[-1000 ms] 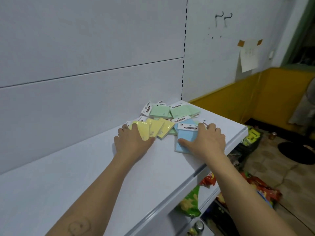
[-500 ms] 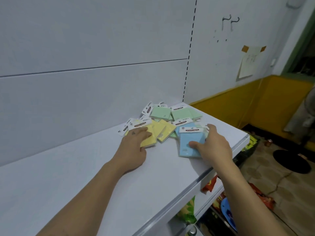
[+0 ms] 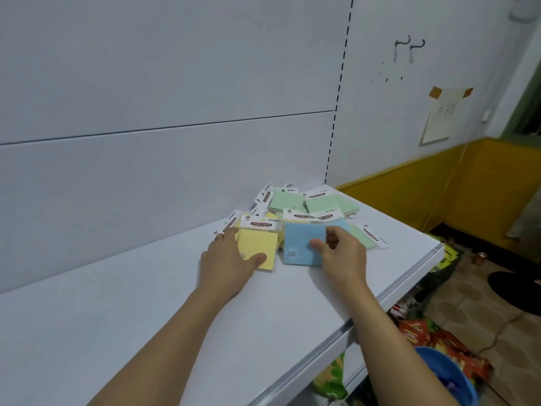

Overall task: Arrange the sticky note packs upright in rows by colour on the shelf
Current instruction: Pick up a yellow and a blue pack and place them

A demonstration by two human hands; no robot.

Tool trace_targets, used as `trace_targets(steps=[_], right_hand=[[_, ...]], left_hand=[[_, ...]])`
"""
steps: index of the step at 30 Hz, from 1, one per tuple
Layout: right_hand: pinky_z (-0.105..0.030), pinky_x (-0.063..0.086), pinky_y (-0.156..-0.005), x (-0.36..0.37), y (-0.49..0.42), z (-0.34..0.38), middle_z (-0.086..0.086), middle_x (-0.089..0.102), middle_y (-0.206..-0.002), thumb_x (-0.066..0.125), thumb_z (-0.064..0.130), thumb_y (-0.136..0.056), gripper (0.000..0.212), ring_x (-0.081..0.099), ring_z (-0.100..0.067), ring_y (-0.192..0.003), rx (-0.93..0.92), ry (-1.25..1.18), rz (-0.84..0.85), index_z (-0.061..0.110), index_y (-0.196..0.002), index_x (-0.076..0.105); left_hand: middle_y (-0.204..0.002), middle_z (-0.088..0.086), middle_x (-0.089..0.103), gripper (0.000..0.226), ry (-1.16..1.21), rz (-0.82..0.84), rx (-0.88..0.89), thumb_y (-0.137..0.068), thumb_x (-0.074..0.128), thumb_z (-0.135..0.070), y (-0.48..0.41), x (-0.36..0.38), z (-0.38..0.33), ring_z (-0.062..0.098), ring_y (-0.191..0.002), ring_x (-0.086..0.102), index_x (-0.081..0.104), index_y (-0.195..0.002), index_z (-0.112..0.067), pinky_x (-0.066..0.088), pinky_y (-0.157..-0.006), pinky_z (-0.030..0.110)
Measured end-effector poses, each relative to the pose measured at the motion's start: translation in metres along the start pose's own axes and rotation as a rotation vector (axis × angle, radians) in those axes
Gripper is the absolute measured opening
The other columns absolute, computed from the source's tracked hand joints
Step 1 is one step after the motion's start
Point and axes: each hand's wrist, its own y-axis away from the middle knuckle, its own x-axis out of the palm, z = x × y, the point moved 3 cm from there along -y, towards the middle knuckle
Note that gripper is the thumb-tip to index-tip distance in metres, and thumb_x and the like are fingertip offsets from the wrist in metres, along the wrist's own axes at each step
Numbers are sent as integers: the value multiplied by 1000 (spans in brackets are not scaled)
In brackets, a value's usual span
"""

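Note:
A loose pile of sticky note packs lies at the far right end of the white shelf (image 3: pixel 146 317). A yellow pack (image 3: pixel 257 247) is tilted up off the shelf, gripped at its edges by my left hand (image 3: pixel 228 262). Beside it a blue pack (image 3: pixel 301 244) is lifted on its lower edge, held by my right hand (image 3: pixel 342 256) with thumb on its face. Several green packs (image 3: pixel 319 202) lie flat behind them, one more green pack (image 3: pixel 363 238) to the right. More yellow packs are partly hidden under the held one.
The shelf's back panel (image 3: pixel 146 186) rises right behind the pile. The shelf's front edge (image 3: pixel 409 288) runs diagonally at the right. Below it are snack bags (image 3: pixel 439 341), a blue bucket (image 3: pixel 448 379) and the tiled floor.
Both hands went from lying flat on the packs to gripping one each. The yellow pack and the blue pack have been raised from flat to tilted up.

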Motion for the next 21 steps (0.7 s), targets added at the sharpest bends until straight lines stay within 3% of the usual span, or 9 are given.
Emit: trace_targets(steps=[3,5,7,10,13,16,18,20,21], right_hand=[[-34,50,-71,1,1,0,6,66,-85,72,29,-81,15,60,-17,-81,-28,11,1,21,-91,64],[-29,46,-67,0,3,2,5,65,-83,72,31,-80,17,59,-15,-79,-67,42,0,20,-90,64],[-29,47,-67,-1,4,3,6,66,-82,74,34,-78,19,60,-14,-78,-73,41,-1,21,-88,66],[-29,41,-63,0,6,3,10,62,-73,76,42,-74,24,56,-12,-72,-57,89,9,23,-75,63],[-29,38,-61,0,7,6,10,60,-71,75,43,-75,26,55,-14,-70,-75,109,12,22,-73,60],[-28,41,-64,0,7,4,11,60,-74,75,36,-77,30,55,-14,-72,-81,50,32,22,-101,65],[-28,43,-67,-1,7,5,10,59,-75,75,32,-79,59,54,-9,-72,-102,25,47,26,-133,50],[-29,47,-68,-1,9,6,7,58,-75,74,29,-80,77,54,-8,-71,-140,22,59,33,-144,33],[-30,48,-68,0,9,7,7,58,-76,74,29,-80,77,54,-9,-72,-141,20,64,33,-144,33]], left_hand=[[-100,-7,59,69,231,33,-64,-71,80,-36,1,-6,2,18,-95,58,49,-130,-20,47,-88,34],[-86,-14,61,50,363,23,-73,-68,83,-29,3,-11,4,13,-81,61,59,-112,-27,51,-79,34],[-84,-7,65,34,421,-27,-73,-68,83,-27,4,-15,6,11,-74,61,63,-95,-27,50,-69,30],[-83,-2,67,27,485,-86,-77,-73,79,-22,2,-21,9,10,-70,59,67,-97,-19,44,-60,20],[-77,0,67,20,483,-64,-65,-77,75,-20,1,-25,13,11,-66,61,69,-97,-21,44,-60,20],[-79,2,70,19,520,-54,-64,-77,76,-14,0,-28,16,7,-63,66,70,-94,-20,47,-59,15],[-78,0,70,22,554,-82,-55,-74,77,-8,1,-29,16,2,-57,65,70,-93,-17,46,-55,9],[-76,-2,68,24,573,-107,-55,-73,78,-5,2,-31,16,-1,-53,64,68,-92,-17,44,-52,6],[-76,-3,67,24,568,-111,-48,-74,77,-5,2,-31,15,-2,-53,64,68,-92,-16,43,-52,5]])
